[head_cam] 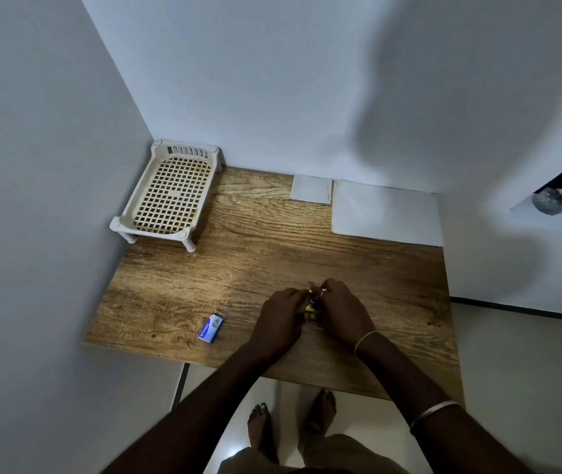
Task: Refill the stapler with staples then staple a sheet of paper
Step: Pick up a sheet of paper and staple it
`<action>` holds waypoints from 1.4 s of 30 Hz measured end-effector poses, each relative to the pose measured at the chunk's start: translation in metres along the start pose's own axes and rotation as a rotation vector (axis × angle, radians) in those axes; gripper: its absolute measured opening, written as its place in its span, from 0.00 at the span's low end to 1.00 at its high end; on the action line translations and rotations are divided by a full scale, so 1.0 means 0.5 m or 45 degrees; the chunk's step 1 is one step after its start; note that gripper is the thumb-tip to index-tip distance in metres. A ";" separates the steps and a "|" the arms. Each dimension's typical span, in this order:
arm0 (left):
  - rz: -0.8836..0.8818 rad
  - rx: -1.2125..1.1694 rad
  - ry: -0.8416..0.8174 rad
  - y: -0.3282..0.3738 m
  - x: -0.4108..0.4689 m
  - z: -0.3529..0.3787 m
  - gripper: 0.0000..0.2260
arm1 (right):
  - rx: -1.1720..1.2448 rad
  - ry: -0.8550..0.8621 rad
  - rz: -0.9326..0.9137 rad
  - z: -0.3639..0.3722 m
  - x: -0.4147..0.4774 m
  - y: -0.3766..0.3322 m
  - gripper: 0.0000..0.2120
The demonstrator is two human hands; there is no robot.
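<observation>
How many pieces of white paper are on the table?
2. A small sheet lies at the back edge against the wall, and a bigger sheet lies just to its right in the back right corner. More sheets could be stacked underneath; the picture cannot show that.

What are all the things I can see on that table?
Table: one, brown wood, in a white-walled corner.
Tray: one, cream plastic lattice on short legs, far left corner.
Small paper: one, white, against the far wall.
Large sheet: one, white, far right, beside the small paper.
Staple box: one, blue and white, near left, end open.
Stapler: one, yellow and black, mostly hidden between the hands.
Left hand: on the stapler.
Right hand: on the stapler, thin band at the wrist.
Feet: two, bare, on the pale floor.
</observation>
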State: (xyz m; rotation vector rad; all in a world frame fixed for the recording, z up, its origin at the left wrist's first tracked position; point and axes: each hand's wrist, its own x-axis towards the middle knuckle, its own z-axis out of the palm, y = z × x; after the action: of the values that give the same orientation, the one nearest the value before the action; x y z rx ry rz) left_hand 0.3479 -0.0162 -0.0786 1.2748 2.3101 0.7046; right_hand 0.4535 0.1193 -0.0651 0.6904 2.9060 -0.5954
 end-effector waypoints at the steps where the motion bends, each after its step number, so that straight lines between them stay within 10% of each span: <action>1: 0.002 0.002 -0.001 -0.001 0.000 0.001 0.27 | 0.002 -0.011 -0.002 0.001 -0.001 0.000 0.18; 16: 0.124 0.158 -0.113 -0.037 0.141 -0.132 0.36 | -0.190 0.030 -0.027 -0.102 0.123 0.052 0.35; 32: 0.144 0.662 -0.591 -0.029 0.471 -0.191 0.67 | -0.391 -0.248 0.082 -0.148 0.433 0.075 0.63; 42: 0.186 0.703 -0.663 -0.046 0.476 -0.186 0.62 | -0.418 -0.271 0.043 -0.106 0.433 0.096 0.58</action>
State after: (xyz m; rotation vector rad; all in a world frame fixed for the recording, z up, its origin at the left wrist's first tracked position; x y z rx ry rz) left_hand 0.1614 0.1563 -0.0444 1.6304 2.0356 -0.2451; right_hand 0.2817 0.2688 -0.0721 0.5896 2.6946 -0.1665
